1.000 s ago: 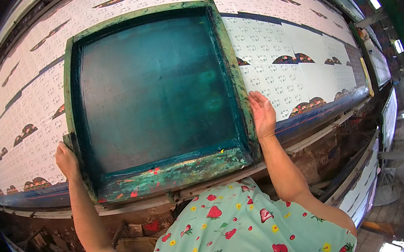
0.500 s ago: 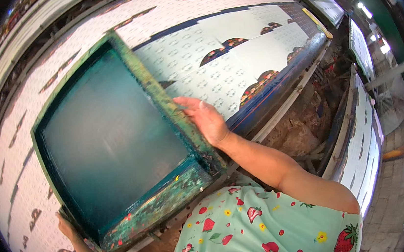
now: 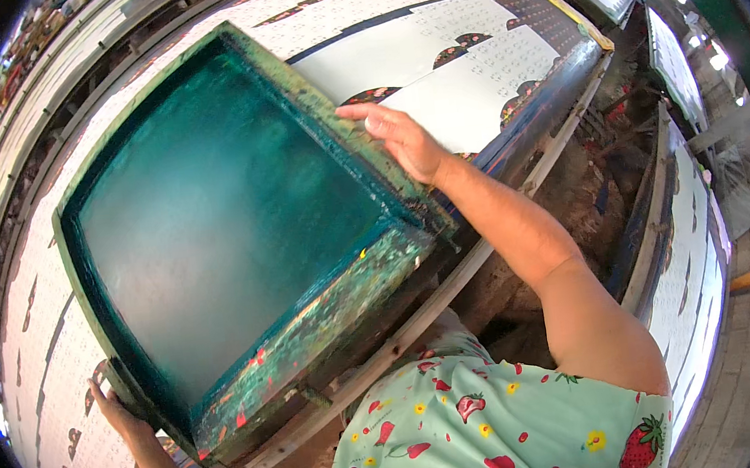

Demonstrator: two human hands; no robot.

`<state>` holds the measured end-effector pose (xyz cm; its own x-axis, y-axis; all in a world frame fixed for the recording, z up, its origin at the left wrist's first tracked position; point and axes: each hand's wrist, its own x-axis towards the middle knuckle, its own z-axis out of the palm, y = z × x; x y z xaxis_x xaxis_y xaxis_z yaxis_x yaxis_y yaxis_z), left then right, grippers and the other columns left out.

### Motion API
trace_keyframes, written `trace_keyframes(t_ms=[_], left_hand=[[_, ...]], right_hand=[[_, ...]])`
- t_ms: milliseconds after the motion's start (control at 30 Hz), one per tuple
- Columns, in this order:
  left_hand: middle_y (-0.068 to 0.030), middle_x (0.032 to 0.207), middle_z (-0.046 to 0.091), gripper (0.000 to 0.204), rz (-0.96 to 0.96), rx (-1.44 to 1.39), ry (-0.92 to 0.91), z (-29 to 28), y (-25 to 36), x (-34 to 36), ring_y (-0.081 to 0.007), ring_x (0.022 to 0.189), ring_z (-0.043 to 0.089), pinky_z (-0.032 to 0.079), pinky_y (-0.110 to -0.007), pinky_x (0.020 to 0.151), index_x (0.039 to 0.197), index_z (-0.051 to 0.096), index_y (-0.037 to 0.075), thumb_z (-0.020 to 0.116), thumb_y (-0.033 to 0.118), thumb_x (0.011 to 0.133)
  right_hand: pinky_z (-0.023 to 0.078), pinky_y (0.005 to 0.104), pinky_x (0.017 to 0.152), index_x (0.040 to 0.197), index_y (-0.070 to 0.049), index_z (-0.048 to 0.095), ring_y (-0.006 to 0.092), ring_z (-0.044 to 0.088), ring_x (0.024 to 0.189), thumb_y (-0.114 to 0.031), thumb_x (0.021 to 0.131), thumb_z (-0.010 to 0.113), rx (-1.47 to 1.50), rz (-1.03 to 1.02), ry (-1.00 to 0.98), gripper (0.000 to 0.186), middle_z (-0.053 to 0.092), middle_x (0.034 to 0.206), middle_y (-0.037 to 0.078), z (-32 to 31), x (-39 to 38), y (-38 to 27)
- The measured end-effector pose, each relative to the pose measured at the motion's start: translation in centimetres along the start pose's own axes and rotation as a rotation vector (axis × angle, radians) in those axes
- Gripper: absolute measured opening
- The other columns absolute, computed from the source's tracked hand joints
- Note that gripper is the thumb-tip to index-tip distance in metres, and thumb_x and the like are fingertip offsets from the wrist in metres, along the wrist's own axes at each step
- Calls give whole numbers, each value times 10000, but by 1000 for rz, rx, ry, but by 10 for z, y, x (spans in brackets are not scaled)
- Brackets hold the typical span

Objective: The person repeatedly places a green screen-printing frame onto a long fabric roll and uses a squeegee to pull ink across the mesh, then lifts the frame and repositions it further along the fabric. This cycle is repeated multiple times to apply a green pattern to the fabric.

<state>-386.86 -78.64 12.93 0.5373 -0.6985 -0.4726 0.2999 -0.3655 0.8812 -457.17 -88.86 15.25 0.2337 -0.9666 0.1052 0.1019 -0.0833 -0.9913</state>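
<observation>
A large screen-printing frame [image 3: 347, 294] lies tilted over the long printing table, its wooden rim smeared with green, red and yellow ink. Dark green mesh [image 3: 208, 206] fills it, with a pale glossy sheen at the left. My left hand [image 3: 121, 412] grips the frame's lower left side, fingers partly hidden behind the edge. On the right side, my right hand [image 3: 404, 142] presses against the outer rim, its fingers laid over the edge and the thumb raised. White printed sheets [image 3: 460, 88] with dark floral half-round shapes show beyond the frame.
A wooden rail [image 3: 454, 285] runs along the table's near edge, close to my body. To the right, past a gap with brown ground [image 3: 565, 214], stands another table with printed sheets [image 3: 685, 265]. A yellow strip [image 3: 579, 21] lies at the table's far end.
The frame has shifted up and to the right in the view, with both hands still on it. More of its green mesh and the near rail now shows.
</observation>
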Motion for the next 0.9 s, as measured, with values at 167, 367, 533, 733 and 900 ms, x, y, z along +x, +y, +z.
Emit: trace_keyframes(t_ms=[167,367,533,733,900], left_hand=[[-120,940,823,793,9,-10,15,141,0,-81,-274,809,777,643,-398,792,1037,811,24,560,777,1051],[-140,1037,818,683,42,-84,12,296,-44,-160,-279,888,787,648,-427,887,1137,788,-9,687,660,1046],[-97,958,785,537,111,-33,123,372,-92,-202,-226,856,742,604,-389,823,950,742,48,633,543,1130],[-90,945,771,536,118,-14,148,424,-122,-231,-222,852,732,594,-391,823,929,732,43,627,528,1133],[-88,977,785,541,141,-31,106,455,-132,-251,-227,881,747,603,-386,837,969,759,29,609,519,1143]], right_hand=[[284,370,1299,1602,-36,599,205,456,1530,-360,1143,585,-81,102,100,563,594,1603,95,-148,-2,-35],[313,391,1286,1513,-42,676,229,515,1479,-436,1092,637,-45,136,261,578,645,1540,103,-290,-17,-37],[174,488,1345,1542,-60,659,266,383,1605,-509,1111,581,-50,173,331,628,585,1628,112,-379,-39,-35],[242,441,1315,1511,-78,692,260,456,1539,-466,1112,610,-65,116,357,562,629,1572,107,-442,-47,-32],[253,422,1311,1510,-64,690,246,458,1542,-455,1117,604,-64,133,362,561,633,1566,103,-470,-53,-30]])
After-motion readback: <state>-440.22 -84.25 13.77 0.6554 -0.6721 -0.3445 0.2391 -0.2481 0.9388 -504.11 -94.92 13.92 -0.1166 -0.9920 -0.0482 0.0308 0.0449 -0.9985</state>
